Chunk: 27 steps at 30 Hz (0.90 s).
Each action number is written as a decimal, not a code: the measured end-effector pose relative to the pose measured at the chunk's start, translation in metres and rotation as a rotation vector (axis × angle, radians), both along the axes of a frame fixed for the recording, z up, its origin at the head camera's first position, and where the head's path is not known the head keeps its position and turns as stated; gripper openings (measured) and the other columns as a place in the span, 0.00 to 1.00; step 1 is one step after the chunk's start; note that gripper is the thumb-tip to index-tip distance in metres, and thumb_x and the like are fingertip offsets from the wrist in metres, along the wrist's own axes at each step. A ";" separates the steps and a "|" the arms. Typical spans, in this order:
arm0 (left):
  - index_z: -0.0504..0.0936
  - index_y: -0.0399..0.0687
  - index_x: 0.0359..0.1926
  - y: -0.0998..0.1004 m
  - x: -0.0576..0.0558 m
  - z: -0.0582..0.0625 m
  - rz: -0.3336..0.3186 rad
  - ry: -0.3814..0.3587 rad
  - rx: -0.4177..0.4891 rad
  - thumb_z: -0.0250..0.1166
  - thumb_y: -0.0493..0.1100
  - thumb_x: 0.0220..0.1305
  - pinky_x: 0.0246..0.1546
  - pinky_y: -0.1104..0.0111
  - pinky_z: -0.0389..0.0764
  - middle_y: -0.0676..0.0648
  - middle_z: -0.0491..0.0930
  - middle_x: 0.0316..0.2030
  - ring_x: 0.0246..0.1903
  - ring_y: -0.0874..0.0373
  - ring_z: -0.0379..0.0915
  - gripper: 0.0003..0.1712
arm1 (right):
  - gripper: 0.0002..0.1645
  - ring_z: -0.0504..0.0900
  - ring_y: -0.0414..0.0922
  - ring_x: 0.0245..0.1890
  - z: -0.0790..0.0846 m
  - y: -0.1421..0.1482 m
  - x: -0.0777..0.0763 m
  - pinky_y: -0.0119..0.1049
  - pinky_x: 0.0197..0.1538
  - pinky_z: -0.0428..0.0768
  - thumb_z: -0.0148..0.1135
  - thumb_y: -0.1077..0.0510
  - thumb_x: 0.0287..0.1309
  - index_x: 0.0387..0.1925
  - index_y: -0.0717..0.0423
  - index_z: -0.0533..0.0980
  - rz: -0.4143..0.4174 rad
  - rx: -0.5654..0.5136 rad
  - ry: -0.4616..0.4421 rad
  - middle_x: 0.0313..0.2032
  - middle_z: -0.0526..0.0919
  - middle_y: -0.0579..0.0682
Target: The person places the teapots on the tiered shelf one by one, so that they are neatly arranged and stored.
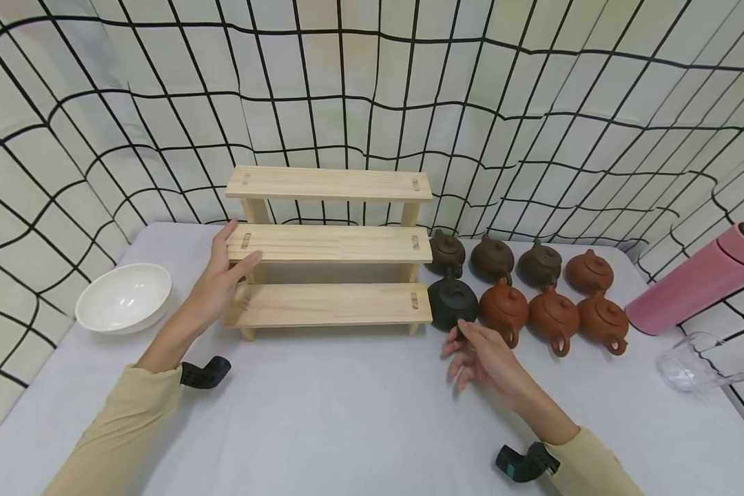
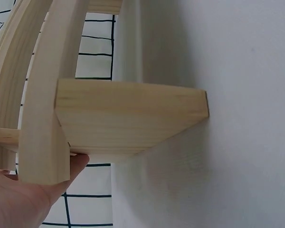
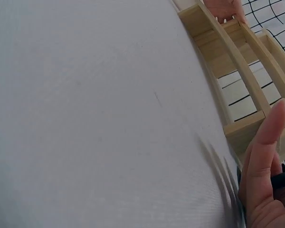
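Note:
A three-tier wooden shelf (image 1: pixel 328 244) stands on the white-covered table. My left hand (image 1: pixel 213 286) grips its left end at the middle tier, thumb over the board; in the left wrist view the thumb (image 2: pixel 80 164) shows beside a wooden upright (image 2: pixel 45 133). At the shelf's right end sits a black teapot (image 1: pixel 452 300), lid on. My right hand (image 1: pixel 492 358) pinches the pot's handle between thumb and finger, its other fingers spread loosely. In the right wrist view part of the dark handle (image 3: pixel 281 180) shows between the fingers.
Right of the black teapot are three orange-brown teapots (image 1: pixel 553 313); behind stand three dark brown ones (image 1: pixel 492 258) and another orange-brown one (image 1: pixel 589 271). A pink bottle (image 1: pixel 694 279) and clear glass (image 1: pixel 697 365) stand far right, a white bowl (image 1: pixel 124 300) left. Black wire mesh (image 1: pixel 347 96) surrounds the table.

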<state>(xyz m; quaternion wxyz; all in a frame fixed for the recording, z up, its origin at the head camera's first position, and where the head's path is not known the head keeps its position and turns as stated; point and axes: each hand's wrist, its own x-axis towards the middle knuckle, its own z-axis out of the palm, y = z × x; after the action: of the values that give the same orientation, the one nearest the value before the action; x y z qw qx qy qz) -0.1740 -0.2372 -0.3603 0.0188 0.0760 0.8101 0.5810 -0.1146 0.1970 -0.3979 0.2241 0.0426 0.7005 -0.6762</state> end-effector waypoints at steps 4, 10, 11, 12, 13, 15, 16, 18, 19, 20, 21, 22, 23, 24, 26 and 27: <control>0.22 0.48 0.82 0.001 -0.001 0.001 0.000 -0.004 0.004 0.49 0.52 0.83 0.77 0.45 0.29 0.38 0.21 0.82 0.81 0.44 0.19 0.50 | 0.23 0.81 0.41 0.27 -0.001 -0.002 0.001 0.33 0.29 0.82 0.42 0.49 0.85 0.47 0.66 0.72 -0.042 0.011 0.015 0.38 0.82 0.54; 0.21 0.46 0.82 0.001 -0.001 0.002 -0.006 -0.003 0.009 0.49 0.51 0.83 0.77 0.44 0.29 0.37 0.22 0.82 0.81 0.43 0.19 0.49 | 0.20 0.83 0.42 0.30 0.001 -0.003 0.008 0.32 0.35 0.83 0.42 0.53 0.85 0.42 0.64 0.74 -0.095 0.034 0.056 0.35 0.83 0.53; 0.21 0.46 0.82 0.001 -0.001 0.002 -0.006 -0.003 0.012 0.49 0.50 0.83 0.78 0.45 0.29 0.37 0.22 0.82 0.81 0.43 0.19 0.49 | 0.20 0.82 0.42 0.30 0.002 -0.004 0.010 0.32 0.35 0.83 0.43 0.53 0.85 0.41 0.64 0.74 -0.106 0.037 0.058 0.35 0.83 0.53; 0.21 0.46 0.82 0.001 -0.001 0.002 -0.007 0.000 0.016 0.49 0.49 0.83 0.78 0.45 0.30 0.36 0.22 0.82 0.81 0.42 0.20 0.49 | 0.20 0.82 0.43 0.29 0.003 -0.004 0.012 0.32 0.34 0.83 0.43 0.53 0.85 0.41 0.64 0.73 -0.121 0.041 0.057 0.34 0.83 0.53; 0.21 0.47 0.82 0.001 -0.001 0.002 -0.007 -0.001 0.019 0.49 0.49 0.83 0.78 0.45 0.30 0.36 0.22 0.81 0.81 0.42 0.20 0.49 | 0.20 0.82 0.43 0.29 0.003 -0.005 0.015 0.32 0.34 0.83 0.43 0.53 0.85 0.40 0.64 0.74 -0.128 0.048 0.061 0.34 0.83 0.53; 0.20 0.47 0.82 0.001 -0.001 0.003 -0.008 0.000 0.023 0.49 0.49 0.83 0.78 0.46 0.30 0.36 0.22 0.81 0.81 0.42 0.20 0.49 | 0.20 0.82 0.44 0.28 0.006 -0.005 0.021 0.33 0.33 0.82 0.43 0.53 0.85 0.40 0.64 0.73 -0.142 0.058 0.072 0.34 0.82 0.54; 0.20 0.47 0.82 0.001 -0.001 0.003 -0.008 0.000 0.025 0.49 0.48 0.84 0.78 0.46 0.30 0.36 0.22 0.81 0.81 0.42 0.20 0.49 | 0.20 0.81 0.44 0.28 0.008 -0.005 0.024 0.34 0.33 0.82 0.44 0.53 0.84 0.40 0.65 0.73 -0.145 0.065 0.082 0.33 0.82 0.55; 0.20 0.47 0.82 0.001 0.000 0.003 -0.010 -0.001 0.023 0.48 0.49 0.84 0.78 0.46 0.30 0.36 0.22 0.81 0.81 0.42 0.20 0.49 | 0.21 0.81 0.45 0.28 0.014 -0.003 0.031 0.35 0.33 0.83 0.44 0.53 0.84 0.40 0.65 0.72 -0.142 0.086 0.110 0.33 0.81 0.55; 0.20 0.47 0.82 0.001 0.000 0.003 -0.010 -0.004 0.021 0.48 0.49 0.84 0.78 0.46 0.30 0.36 0.22 0.81 0.81 0.43 0.19 0.49 | 0.21 0.81 0.45 0.27 0.017 -0.002 0.033 0.35 0.33 0.83 0.44 0.52 0.84 0.39 0.66 0.72 -0.140 0.094 0.125 0.33 0.80 0.56; 0.20 0.47 0.82 0.001 0.000 0.003 -0.011 -0.004 0.019 0.48 0.49 0.84 0.78 0.46 0.29 0.36 0.22 0.81 0.81 0.43 0.19 0.49 | 0.22 0.81 0.45 0.27 0.022 -0.001 0.036 0.36 0.33 0.83 0.45 0.52 0.84 0.39 0.66 0.72 -0.136 0.102 0.142 0.33 0.80 0.56; 0.20 0.47 0.82 0.001 0.000 0.003 -0.011 -0.005 0.019 0.48 0.49 0.84 0.78 0.46 0.29 0.37 0.21 0.81 0.81 0.43 0.18 0.49 | 0.22 0.80 0.45 0.27 0.026 0.000 0.038 0.36 0.33 0.83 0.45 0.51 0.84 0.39 0.67 0.72 -0.131 0.112 0.158 0.33 0.80 0.57; 0.20 0.47 0.82 0.001 0.000 0.003 -0.012 -0.005 0.020 0.48 0.50 0.84 0.78 0.46 0.29 0.37 0.21 0.81 0.81 0.43 0.18 0.49 | 0.23 0.80 0.45 0.26 0.032 0.002 0.040 0.37 0.33 0.83 0.45 0.50 0.84 0.39 0.67 0.72 -0.123 0.122 0.175 0.33 0.80 0.57; 0.20 0.46 0.82 0.001 0.000 0.003 -0.014 -0.005 0.021 0.48 0.49 0.84 0.78 0.45 0.29 0.37 0.21 0.81 0.81 0.43 0.18 0.49 | 0.24 0.80 0.45 0.26 0.037 0.003 0.042 0.37 0.33 0.83 0.46 0.49 0.84 0.40 0.67 0.72 -0.115 0.132 0.191 0.32 0.80 0.57; 0.20 0.46 0.81 0.001 0.000 0.003 -0.014 -0.005 0.022 0.48 0.50 0.84 0.78 0.45 0.29 0.37 0.21 0.81 0.81 0.43 0.18 0.49 | 0.24 0.80 0.46 0.25 0.042 0.004 0.043 0.38 0.32 0.83 0.46 0.48 0.84 0.40 0.67 0.71 -0.106 0.142 0.212 0.32 0.80 0.58; 0.20 0.46 0.81 0.001 -0.001 0.003 -0.016 -0.002 0.026 0.48 0.49 0.84 0.78 0.46 0.29 0.37 0.21 0.81 0.81 0.43 0.18 0.49 | 0.26 0.80 0.47 0.24 0.054 0.006 0.044 0.38 0.31 0.83 0.46 0.46 0.84 0.40 0.67 0.71 -0.079 0.158 0.257 0.32 0.80 0.58; 0.20 0.46 0.81 0.001 -0.001 0.003 -0.016 -0.001 0.026 0.48 0.49 0.84 0.78 0.46 0.29 0.37 0.21 0.81 0.81 0.43 0.18 0.49 | 0.27 0.79 0.48 0.24 0.059 0.006 0.044 0.39 0.30 0.83 0.45 0.45 0.84 0.40 0.67 0.71 -0.067 0.162 0.280 0.31 0.79 0.58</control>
<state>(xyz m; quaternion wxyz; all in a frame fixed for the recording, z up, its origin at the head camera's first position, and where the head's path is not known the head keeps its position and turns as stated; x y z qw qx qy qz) -0.1752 -0.2357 -0.3573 0.0228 0.0824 0.8018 0.5915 -0.0710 0.2030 -0.3386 0.0976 -0.0109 0.7753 -0.6239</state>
